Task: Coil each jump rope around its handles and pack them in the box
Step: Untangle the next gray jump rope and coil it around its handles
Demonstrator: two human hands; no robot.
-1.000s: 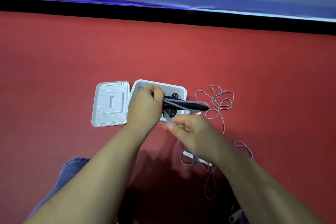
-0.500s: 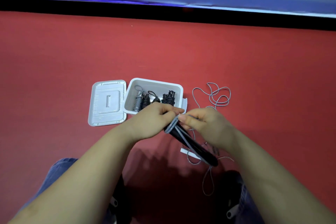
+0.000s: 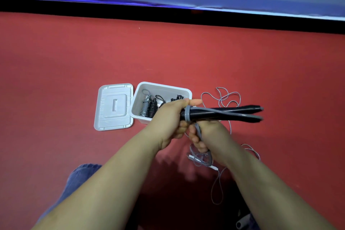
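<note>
My left hand (image 3: pixel 172 117) grips the near ends of two black jump rope handles (image 3: pixel 224 113), which point right, level, just in front of the white box (image 3: pixel 162 87). A few turns of grey rope (image 3: pixel 187 115) circle the handles beside my fingers. My right hand (image 3: pixel 207 136) sits under the handles and pinches the grey rope, which trails down to a loose tangle (image 3: pixel 200 158) on the floor. Several coiled ropes (image 3: pixel 149 106) lie inside the box.
The box's white lid (image 3: pixel 113 106) lies flat to the left of the box. Loose grey rope loops (image 3: pixel 225 97) spread on the red floor right of the box. A blue wall with a black base runs along the back. My knee in jeans (image 3: pixel 78 177) shows at lower left.
The handles swung from pointing down-right to pointing level to the right. My right hand dropped from the handles' top to underneath them, pulling the rope around.
</note>
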